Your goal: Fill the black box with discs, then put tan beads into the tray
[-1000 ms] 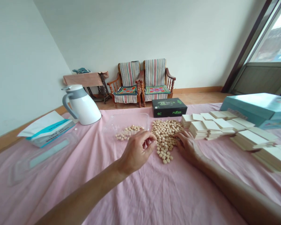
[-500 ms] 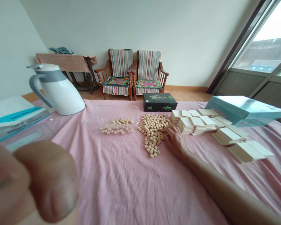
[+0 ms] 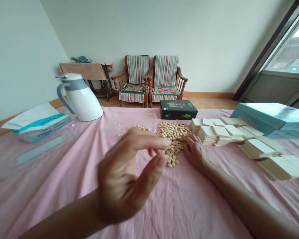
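Left hand (image 3: 129,176), slightly blurred, hangs in front of the pile, thumb and fingers curved toward each other with a gap between their tips. Right hand (image 3: 195,151) rests palm down at the right edge of the pieces (image 3: 174,131), fingers slightly bent; whether it grips any, I cannot tell. These small tan pieces lie heaped on the pink cloth (image 3: 179,205) over the surface. Left of them, partly behind the left hand, a clear tub (image 3: 109,128) holds more. Behind the pile sits a black box (image 3: 178,110); to its right, stacks of pale cards (image 3: 221,131) and a blue box (image 3: 271,114). Farther left are a lid (image 3: 41,154), a packet (image 3: 45,122) and a jug (image 3: 83,103).
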Available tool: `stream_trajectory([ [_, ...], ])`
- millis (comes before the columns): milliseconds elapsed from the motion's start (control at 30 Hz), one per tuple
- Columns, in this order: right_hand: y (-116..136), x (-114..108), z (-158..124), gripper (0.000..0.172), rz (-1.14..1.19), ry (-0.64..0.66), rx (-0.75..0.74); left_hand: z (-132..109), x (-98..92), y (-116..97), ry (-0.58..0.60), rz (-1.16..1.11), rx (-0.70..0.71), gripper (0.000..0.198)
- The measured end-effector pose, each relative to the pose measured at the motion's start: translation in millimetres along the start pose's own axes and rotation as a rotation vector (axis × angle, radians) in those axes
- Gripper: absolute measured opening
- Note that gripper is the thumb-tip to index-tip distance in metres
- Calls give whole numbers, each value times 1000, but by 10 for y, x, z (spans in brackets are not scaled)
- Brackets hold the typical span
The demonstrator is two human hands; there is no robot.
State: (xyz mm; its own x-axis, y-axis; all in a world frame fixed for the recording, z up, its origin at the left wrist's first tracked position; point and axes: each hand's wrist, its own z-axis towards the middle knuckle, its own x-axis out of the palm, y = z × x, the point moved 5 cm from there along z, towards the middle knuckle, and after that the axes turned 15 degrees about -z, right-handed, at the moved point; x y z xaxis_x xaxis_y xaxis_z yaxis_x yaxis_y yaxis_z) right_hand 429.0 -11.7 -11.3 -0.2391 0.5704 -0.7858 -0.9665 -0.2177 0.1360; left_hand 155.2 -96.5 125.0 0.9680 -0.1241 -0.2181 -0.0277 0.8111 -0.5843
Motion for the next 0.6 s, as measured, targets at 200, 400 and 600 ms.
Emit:
stream_trajectory([
  [200, 3, -7, -1, 18, -15, 7, -1, 25, 780, 881, 562, 93, -238, 22],
  [400, 3, -9, -2, 18, -16, 13, 7, -272, 868, 1118, 702, 261, -239, 22],
  [600, 8, -7, -2, 17, -23, 11, 2, -241, 882, 1119, 695, 261, -248, 12],
])
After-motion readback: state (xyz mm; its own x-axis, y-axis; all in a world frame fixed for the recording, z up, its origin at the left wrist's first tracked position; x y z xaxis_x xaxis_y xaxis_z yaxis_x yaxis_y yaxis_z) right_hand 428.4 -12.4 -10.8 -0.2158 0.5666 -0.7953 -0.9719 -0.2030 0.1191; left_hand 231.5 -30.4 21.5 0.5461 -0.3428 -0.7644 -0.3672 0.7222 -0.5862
